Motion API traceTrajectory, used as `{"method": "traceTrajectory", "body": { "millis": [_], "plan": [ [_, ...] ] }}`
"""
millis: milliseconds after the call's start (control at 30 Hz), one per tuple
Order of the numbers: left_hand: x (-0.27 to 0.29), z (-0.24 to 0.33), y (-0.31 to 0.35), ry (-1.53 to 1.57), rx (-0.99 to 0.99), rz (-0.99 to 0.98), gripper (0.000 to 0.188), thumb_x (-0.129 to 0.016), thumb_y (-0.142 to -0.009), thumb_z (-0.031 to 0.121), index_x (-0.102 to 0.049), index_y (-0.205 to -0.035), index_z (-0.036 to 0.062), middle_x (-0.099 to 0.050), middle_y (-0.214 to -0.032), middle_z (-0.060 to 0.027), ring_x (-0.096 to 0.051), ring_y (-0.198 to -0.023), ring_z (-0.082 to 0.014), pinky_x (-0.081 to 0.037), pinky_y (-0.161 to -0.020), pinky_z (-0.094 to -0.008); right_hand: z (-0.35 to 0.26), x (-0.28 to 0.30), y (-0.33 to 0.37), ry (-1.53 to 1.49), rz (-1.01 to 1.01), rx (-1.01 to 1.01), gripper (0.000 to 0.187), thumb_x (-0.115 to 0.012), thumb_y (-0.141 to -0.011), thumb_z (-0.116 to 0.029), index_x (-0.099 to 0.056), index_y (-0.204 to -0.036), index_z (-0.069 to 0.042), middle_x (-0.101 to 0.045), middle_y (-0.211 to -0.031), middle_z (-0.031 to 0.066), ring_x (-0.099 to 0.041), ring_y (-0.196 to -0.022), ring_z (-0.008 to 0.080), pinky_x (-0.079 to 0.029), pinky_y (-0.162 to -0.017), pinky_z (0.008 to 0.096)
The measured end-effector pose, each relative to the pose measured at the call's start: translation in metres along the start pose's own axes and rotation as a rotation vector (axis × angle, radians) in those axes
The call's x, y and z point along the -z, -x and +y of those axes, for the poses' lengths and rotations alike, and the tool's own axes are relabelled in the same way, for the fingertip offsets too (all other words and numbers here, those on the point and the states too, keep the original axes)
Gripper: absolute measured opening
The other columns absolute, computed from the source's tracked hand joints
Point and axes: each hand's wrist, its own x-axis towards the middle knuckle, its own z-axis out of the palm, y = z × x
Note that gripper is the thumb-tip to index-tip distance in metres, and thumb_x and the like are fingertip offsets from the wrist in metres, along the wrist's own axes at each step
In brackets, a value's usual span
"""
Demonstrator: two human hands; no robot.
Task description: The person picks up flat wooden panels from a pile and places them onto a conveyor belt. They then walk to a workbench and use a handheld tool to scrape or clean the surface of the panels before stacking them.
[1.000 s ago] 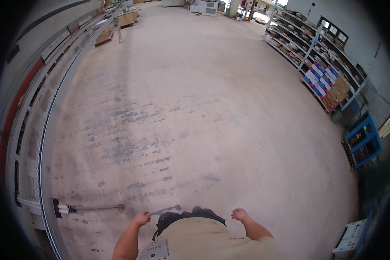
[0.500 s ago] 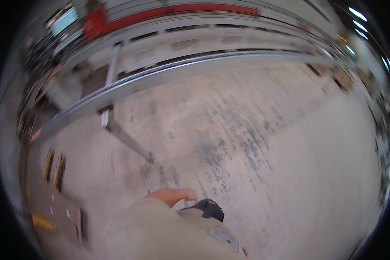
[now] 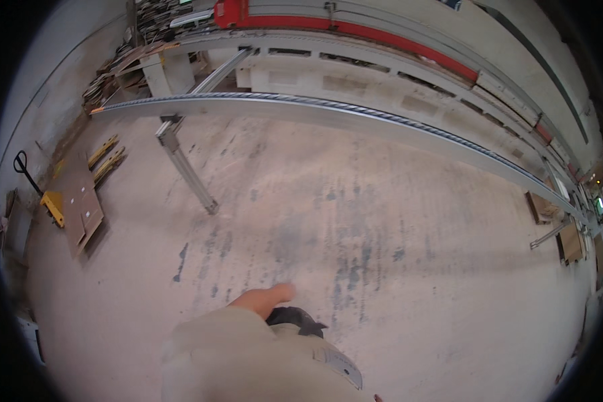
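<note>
A single hand [image 3: 264, 299] shows at the lower middle of the frame, poking out of a pale beige sleeve [image 3: 234, 355]. Which hand it is the view does not settle, though it sits slightly left of centre. The fingers lie together and fairly straight, pointing toward the right, with nothing in their hold — the hand hangs free above the floor. The other hand is out of sight. Just below the hand a dark shoe [image 3: 295, 319] peeks from under the clothing, nearest thing to it.

The concrete floor [image 3: 382, 254] fills the middle of the picture: pale, matt, smudged with dark bluish stains and scuffs. Across the upper half runs a long grey metal rail [image 3: 355, 117], bent by the lens and ribbed along its top edge; a slanted metal leg [image 3: 187, 171] props it up from the floor, likely so that long stock can travel at working height. Behind it, a red and pale machine beam [image 3: 395, 40] follows the wall. At the left edge, flat brown cardboard sheets [image 3: 80, 204] lie near a yellow pallet truck [image 3: 50, 201] — parked aside, well apart from the hand.
</note>
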Motion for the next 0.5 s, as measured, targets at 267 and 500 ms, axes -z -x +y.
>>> {"method": "traceTrajectory", "body": {
  "millis": [267,500],
  "plan": [
    [-0.019,0.116,-0.066,0.777,0.454,-0.129,0.033,-0.059,-0.085,0.035,-0.074,-0.074,0.0071,-0.072,-0.074,-0.0113,-0.069,-0.065,-0.0278,-0.057,-0.074,-0.0407,-0.199,0.126,-0.218,0.189,0.116,0.129,0.022,-0.053,-0.094,-0.022,-0.062,-0.107,-0.006,-0.07,-0.089,0.0074,-0.067,-0.08,0.0167,-0.049,-0.064,0.0325],
    [0.17,0.321,-0.299,0.998,0.326,-0.141,0.02,-0.051,-0.091,0.005,-0.063,-0.104,-0.0041,-0.072,-0.085,-0.0221,-0.073,-0.068,-0.0325,-0.055,-0.049,-0.0397,-0.178,0.207,-0.323,0.287,-0.004,0.013,0.029,-0.056,-0.092,-0.02,-0.063,-0.114,-0.003,-0.072,-0.095,0.0098,-0.069,-0.086,0.0184,-0.052,-0.068,0.0342]
  ]
}}
